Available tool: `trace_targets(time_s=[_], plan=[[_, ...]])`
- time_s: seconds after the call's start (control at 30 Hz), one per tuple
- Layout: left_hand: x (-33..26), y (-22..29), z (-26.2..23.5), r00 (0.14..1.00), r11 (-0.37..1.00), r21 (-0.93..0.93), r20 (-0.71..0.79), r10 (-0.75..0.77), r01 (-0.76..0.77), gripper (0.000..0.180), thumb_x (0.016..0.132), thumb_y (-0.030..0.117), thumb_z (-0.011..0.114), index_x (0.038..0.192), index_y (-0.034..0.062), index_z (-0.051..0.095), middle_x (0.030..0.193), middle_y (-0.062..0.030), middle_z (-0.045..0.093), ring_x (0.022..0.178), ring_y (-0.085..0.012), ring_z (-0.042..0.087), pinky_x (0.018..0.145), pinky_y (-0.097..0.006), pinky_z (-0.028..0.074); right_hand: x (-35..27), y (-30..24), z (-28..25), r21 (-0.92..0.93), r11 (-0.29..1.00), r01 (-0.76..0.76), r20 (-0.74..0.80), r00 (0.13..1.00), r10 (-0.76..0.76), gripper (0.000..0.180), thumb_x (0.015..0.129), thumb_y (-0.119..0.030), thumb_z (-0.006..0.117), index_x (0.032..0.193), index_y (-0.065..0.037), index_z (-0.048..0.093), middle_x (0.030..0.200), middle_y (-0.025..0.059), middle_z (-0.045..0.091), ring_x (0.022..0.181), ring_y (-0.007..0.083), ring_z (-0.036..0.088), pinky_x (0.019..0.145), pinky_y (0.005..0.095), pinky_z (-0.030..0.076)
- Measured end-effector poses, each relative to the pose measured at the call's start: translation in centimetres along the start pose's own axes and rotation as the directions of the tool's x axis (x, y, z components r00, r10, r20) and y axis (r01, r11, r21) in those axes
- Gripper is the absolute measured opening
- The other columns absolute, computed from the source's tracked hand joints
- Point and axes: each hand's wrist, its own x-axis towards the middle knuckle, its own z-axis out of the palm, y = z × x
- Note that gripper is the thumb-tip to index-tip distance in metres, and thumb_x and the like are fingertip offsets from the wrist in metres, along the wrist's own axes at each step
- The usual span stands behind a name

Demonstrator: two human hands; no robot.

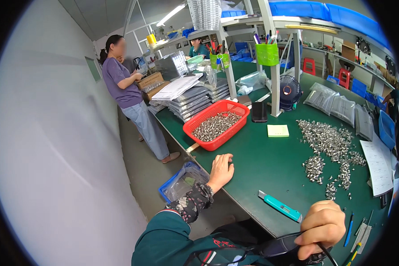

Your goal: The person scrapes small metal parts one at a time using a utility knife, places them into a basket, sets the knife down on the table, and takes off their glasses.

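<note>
Resting on the green tabletop (248,164) by its left edge, my left hand (221,171) is empty, its fingers loosely bent and a little apart. Just beyond it stands a red plastic basket (228,141), filled with small silvery metal parts (216,126). My right hand (322,226) is closed low over the near edge, its fingers curled in. Against it lies a dark glossy piece (279,244) with thin black strands, whose kind I cannot make out. A teal utility knife (280,206) lies between my hands, close to the right one.
Loose metal parts (326,138) spread across the right side in heaps. Yellow sticky notes (278,131), a black phone (259,112) and a small fan (290,91) are farther back. A blue bin (165,191) sits below the left edge. A person (131,93) stands at far left.
</note>
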Motion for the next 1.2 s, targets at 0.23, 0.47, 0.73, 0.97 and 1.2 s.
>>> trace_targets(time_s=[0.23,0.47,0.73,0.97,1.2], plan=[[0.0,0.0,0.2,1.0,1.0,0.006,0.01,-0.002,0.002,0.031,0.07,0.004,0.056,0.1,0.0032,0.048,0.087,-0.0077,0.055,0.09,-0.0268,0.05,0.081,-0.037,0.039,-0.3,-0.1,1.8,-0.322,0.946,-0.028,-0.338,0.937,-0.088,0.032,0.081,-0.038,0.059,0.065,-0.01,0.057,0.056,-0.0004,0.046,0.037,0.0096,0.037,0.035,0.0223,0.025],[-0.1,-0.1,0.0,1.0,1.0,0.008,0.018,-0.021,0.021,0.032,0.07,0.004,0.056,0.101,0.0035,0.048,0.088,-0.0074,0.055,0.09,-0.0265,0.049,0.082,-0.037,0.038,0.4,0.1,-0.3,0.166,0.983,-0.08,-0.098,0.99,0.097,0.018,0.072,-0.022,0.072,0.067,-0.007,0.063,0.061,0.0022,0.051,0.04,0.0105,0.043,0.034,0.0209,0.03],[-0.2,-0.1,0.0,0.999,1.0,-0.015,0.021,-0.026,0.026,0.032,0.07,0.004,0.056,0.101,0.0032,0.048,0.087,-0.0071,0.055,0.09,-0.0263,0.049,0.081,-0.037,0.038,0.3,1.3,-0.4,0.354,0.935,-0.026,0.023,1.0,0.019,0.014,0.066,-0.009,0.075,0.073,-0.001,0.067,0.066,0.0085,0.056,0.041,0.0129,0.048,0.034,0.0215,0.034],[0.2,0.3,0.5,1.0,1.0,-0.026,0.006,0.009,-0.009,0.031,0.07,0.003,0.056,0.1,0.0033,0.048,0.085,-0.0068,0.055,0.088,-0.0265,0.05,0.079,-0.037,0.039,0.0,1.2,-0.1,0.074,0.989,0.13,-0.104,0.987,-0.122,0.029,0.081,-0.032,0.06,0.07,-0.005,0.062,0.059,0.0044,0.052,0.038,0.011,0.043,0.034,0.0217,0.03],[-0.6,-0.2,-0.4,0.999,0.999,0.017,-0.004,-0.036,0.036,0.031,0.07,0.003,0.056,0.1,0.0027,0.049,0.082,-0.0076,0.057,0.084,-0.0269,0.051,0.077,-0.037,0.04,-1.2,2.1,2.7,-0.216,0.958,0.187,-0.523,0.806,-0.276,0.047,0.088,-0.047,0.041,0.06,-0.009,0.044,0.05,-0.0005,0.039,0.037,0.0092,0.026,0.038,0.0246,0.019]])
